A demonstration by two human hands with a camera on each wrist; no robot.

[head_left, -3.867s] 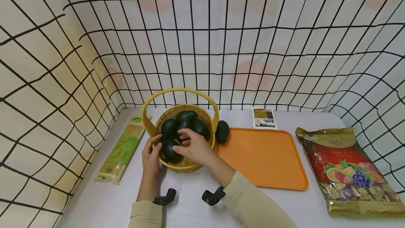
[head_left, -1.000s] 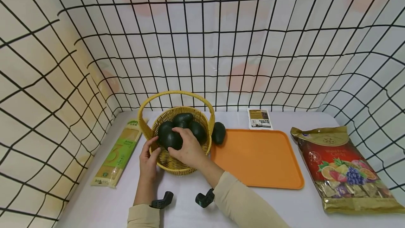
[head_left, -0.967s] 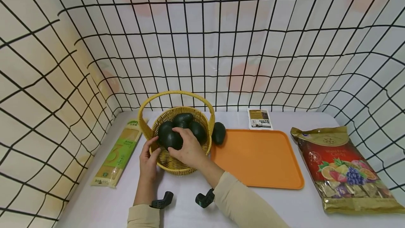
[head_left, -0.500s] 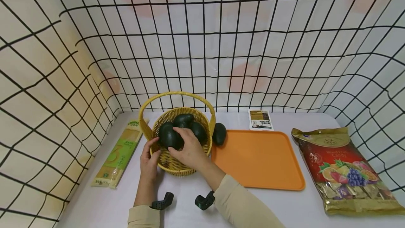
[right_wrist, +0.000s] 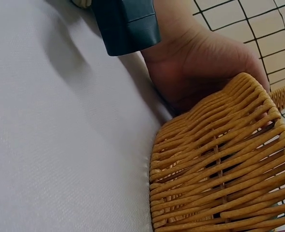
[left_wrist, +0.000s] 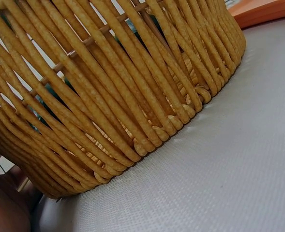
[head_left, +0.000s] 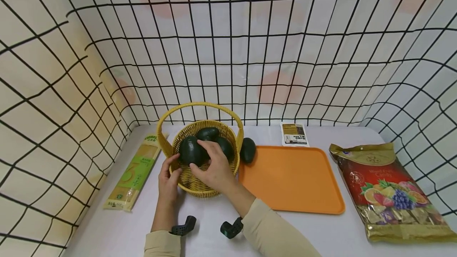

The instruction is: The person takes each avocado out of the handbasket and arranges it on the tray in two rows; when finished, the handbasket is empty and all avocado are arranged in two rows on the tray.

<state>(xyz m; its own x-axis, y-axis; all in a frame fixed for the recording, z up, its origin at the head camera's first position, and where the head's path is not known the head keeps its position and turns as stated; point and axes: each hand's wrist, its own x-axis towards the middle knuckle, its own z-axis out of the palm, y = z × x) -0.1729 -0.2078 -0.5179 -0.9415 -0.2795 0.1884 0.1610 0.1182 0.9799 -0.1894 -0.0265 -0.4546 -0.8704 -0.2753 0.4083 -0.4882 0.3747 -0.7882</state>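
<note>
In the head view a yellow wicker basket (head_left: 203, 190) with a tall handle holds several dark green avocados. My left hand (head_left: 168, 181) grips its left rim between thumb and fingers; the right wrist view shows this left hand (right_wrist: 195, 63) against the wicker. Over the basket is my right hand (head_left: 217, 171), thumb and index spread apart, their tips at the edge of the front-left avocado (head_left: 190, 152). That avocado lies among the others, next to a rear avocado (head_left: 208, 133) and a right-hand avocado (head_left: 225, 146). Outside, one avocado (head_left: 248, 150) lies between basket and tray.
Right of the basket lies an orange tray (head_left: 290, 179). A small sachet (head_left: 294, 134) is behind it, and a red and gold candy bag (head_left: 389, 193) lies at the right. A green noodle packet (head_left: 133, 173) lies at the left. Black wire mesh (head_left: 250, 66) encloses the table.
Over these seconds my right hand took hold of the front avocado and moved it back and left against the others. Its fingers have since loosened. My left hand stays on the rim.
</note>
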